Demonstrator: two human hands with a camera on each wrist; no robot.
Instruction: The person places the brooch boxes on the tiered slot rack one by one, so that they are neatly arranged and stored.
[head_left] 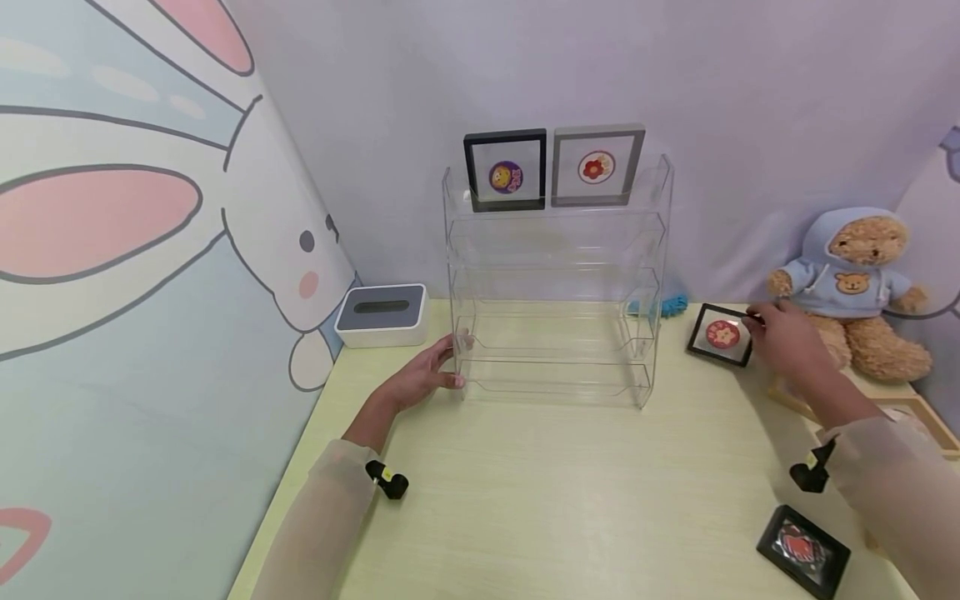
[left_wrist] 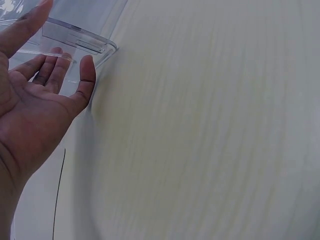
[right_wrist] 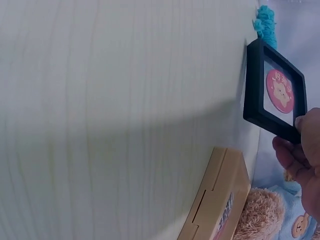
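A clear acrylic tiered rack (head_left: 555, 362) stands on the table. My left hand (head_left: 420, 379) is at its left side, thumb by the front edge and fingers against the side panel; the left wrist view shows this hand (left_wrist: 37, 107) with fingers loosely bent. With my right hand (head_left: 795, 342) I pinch the edge of a black picture frame (head_left: 699, 333) holding a round red badge. The right wrist view shows that frame (right_wrist: 254, 85) tilted up, thumb on its front rim. A black frame (head_left: 506, 207) and a grey frame (head_left: 592, 201) stand side by side on the rack's top tier.
A white tissue box (head_left: 382, 335) with a grey top stands left of the rack. Behind the rack's right side lies a blue bundle (head_left: 673, 306). A teddy bear (head_left: 847, 287) sits at the back right, near wooden frames (head_left: 930, 421). Another black frame (head_left: 776, 546) lies front right.
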